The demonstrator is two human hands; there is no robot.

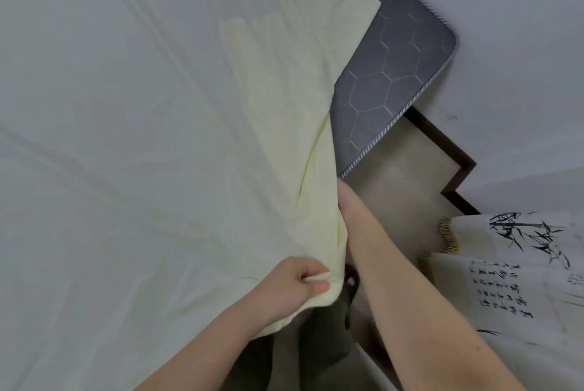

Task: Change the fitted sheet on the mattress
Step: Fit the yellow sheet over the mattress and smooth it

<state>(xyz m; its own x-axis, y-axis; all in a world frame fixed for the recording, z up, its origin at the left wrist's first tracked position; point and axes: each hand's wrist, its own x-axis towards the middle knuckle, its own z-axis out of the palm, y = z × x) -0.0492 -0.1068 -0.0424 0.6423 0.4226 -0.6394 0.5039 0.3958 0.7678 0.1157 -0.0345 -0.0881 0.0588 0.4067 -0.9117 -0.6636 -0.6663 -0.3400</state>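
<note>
Here, a pale yellow fitted sheet (158,137) of soft, creased fabric lies spread over most of a dark grey mattress (388,74) quilted in a hexagon pattern with striped piping along its rim. The far right corner of the mattress is bare, the sheet's edge running diagonally across it and gathering into folds along the mattress's near right edge.

The left hand (300,283) is clenched on a bunched fold of the sheet at that near edge, thumb pressed over the cloth against the curled fingers, the knuckles turned toward the mattress. Its bare forearm comes up from the bottom of the view.

The right hand (349,201) reaches along the side of the mattress with its fingers tucked behind the hanging fold (they are hidden by the fabric, so its grip cannot be told); the back of the hand touches the sheet. Its forearm runs in from the lower right corner.

Beside the mattress is beige floor (407,163) with a dark brown skirting (455,153) against a white wall. At the right hangs a white cloth (512,270) printed with ink bamboo and calligraphy.
</note>
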